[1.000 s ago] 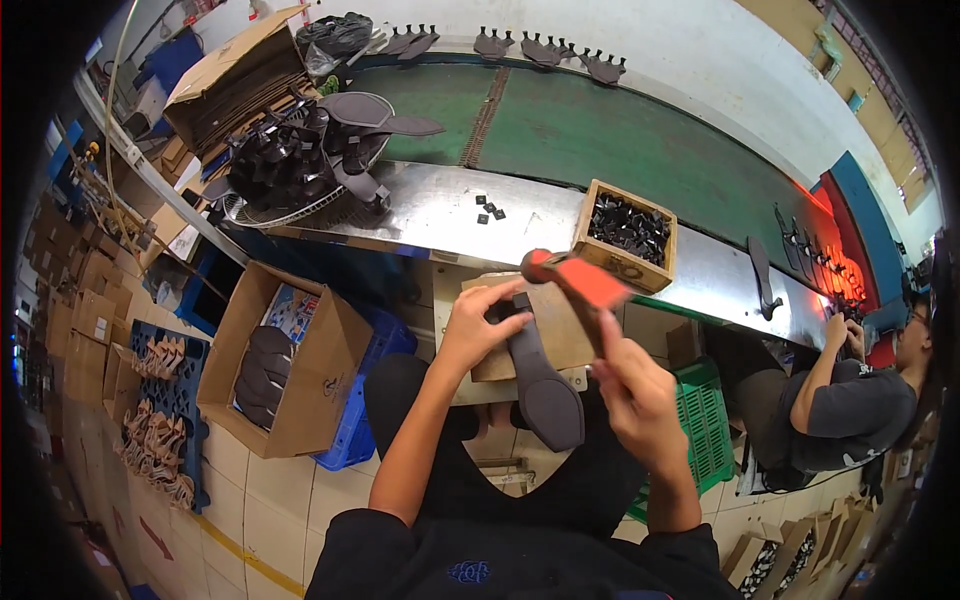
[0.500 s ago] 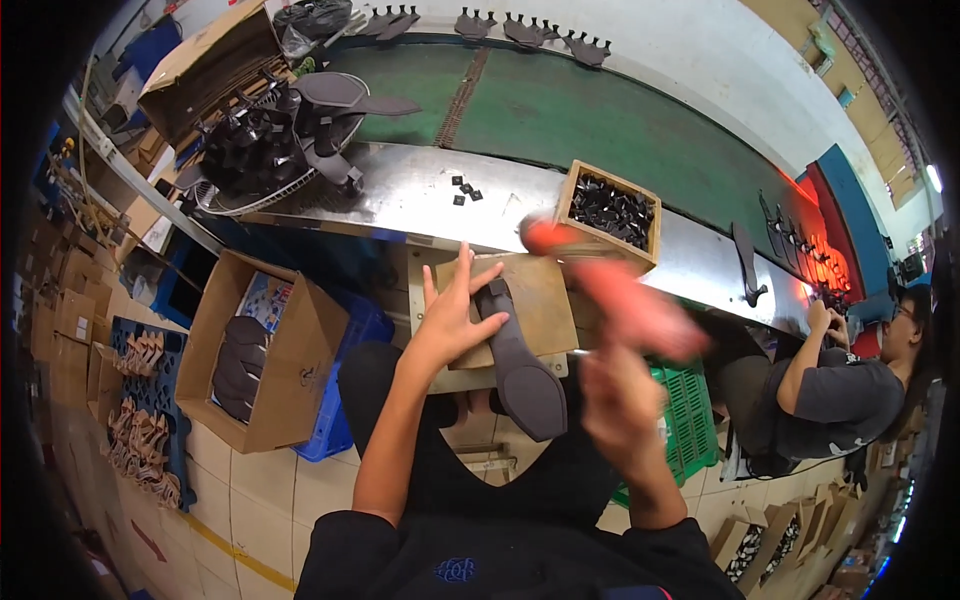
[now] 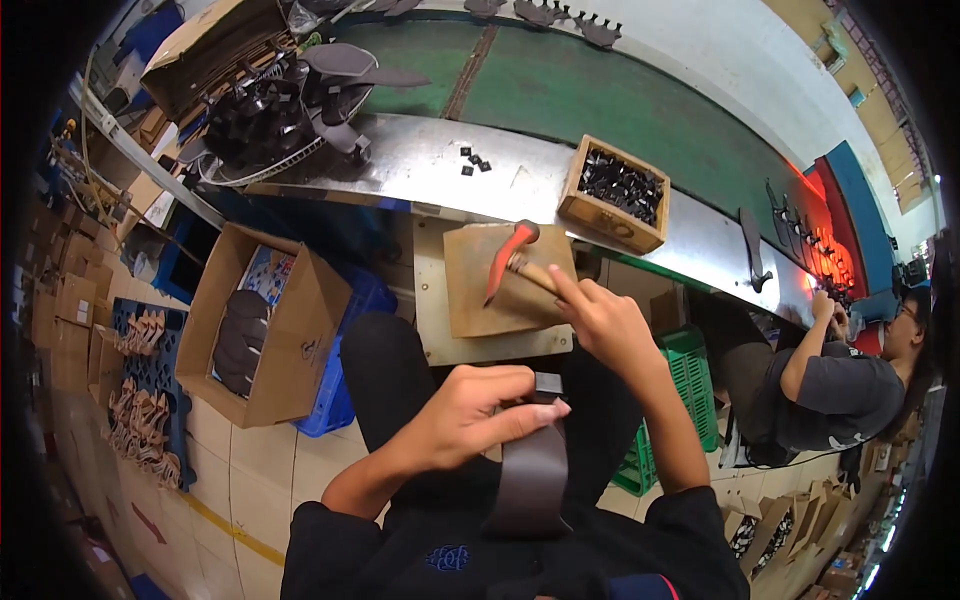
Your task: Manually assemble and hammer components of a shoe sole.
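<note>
My left hand [image 3: 465,418] is closed on a dark brown shoe sole [image 3: 535,480], lifted over my lap. A black squarish piece [image 3: 548,385] sits at its upper end by my fingertips. My right hand [image 3: 612,325] grips the wooden handle of a hammer [image 3: 512,262] with a red and dark head. That head is over a worn tan board [image 3: 475,305], which lies on a pale stand [image 3: 432,325] between my knees and the counter. Several small black square pieces [image 3: 467,171] lie loose on the metal counter [image 3: 420,160].
A wooden box [image 3: 600,212] of small black parts stands on the counter. Far left is a wire basket [image 3: 265,178] of dark soles. A cardboard carton [image 3: 285,365] and a green crate [image 3: 690,375] flank me. A co-worker [image 3: 850,400] sits right, beside the green conveyor [image 3: 600,100].
The sole has come off the board and up toward me, now held in my left hand. My right hand and the blurred hammer have moved left, and the hammer is now over the board.
</note>
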Motion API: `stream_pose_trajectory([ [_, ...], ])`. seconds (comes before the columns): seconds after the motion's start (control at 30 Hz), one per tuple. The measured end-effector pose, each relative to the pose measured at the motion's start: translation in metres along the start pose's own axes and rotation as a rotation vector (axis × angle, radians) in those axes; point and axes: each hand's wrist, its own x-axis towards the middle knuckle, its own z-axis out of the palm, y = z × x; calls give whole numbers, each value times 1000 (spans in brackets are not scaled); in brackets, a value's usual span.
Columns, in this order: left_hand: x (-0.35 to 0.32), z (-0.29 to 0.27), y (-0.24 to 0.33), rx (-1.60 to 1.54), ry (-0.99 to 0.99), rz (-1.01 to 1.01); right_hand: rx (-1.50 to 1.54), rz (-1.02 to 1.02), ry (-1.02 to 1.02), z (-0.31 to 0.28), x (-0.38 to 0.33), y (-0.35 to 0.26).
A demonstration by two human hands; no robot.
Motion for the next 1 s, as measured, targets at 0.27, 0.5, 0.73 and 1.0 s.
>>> stream_pose_trajectory([
  [0.27, -27, 22, 16, -280, -12, -103, 1127, -128, 66, -31, -17, -56],
  [0.5, -49, 56, 23, -608, -184, -196, 1719, -175, 43, -37, -74, -109],
  [0.73, -89, 90, 44, -752, -211, -292, 1758, -232, 1, -45, -108, -133],
  [1.0, -117, 111, 55, -805, -108, -381, 1595, -346, -13, -33, -104, -127],
])
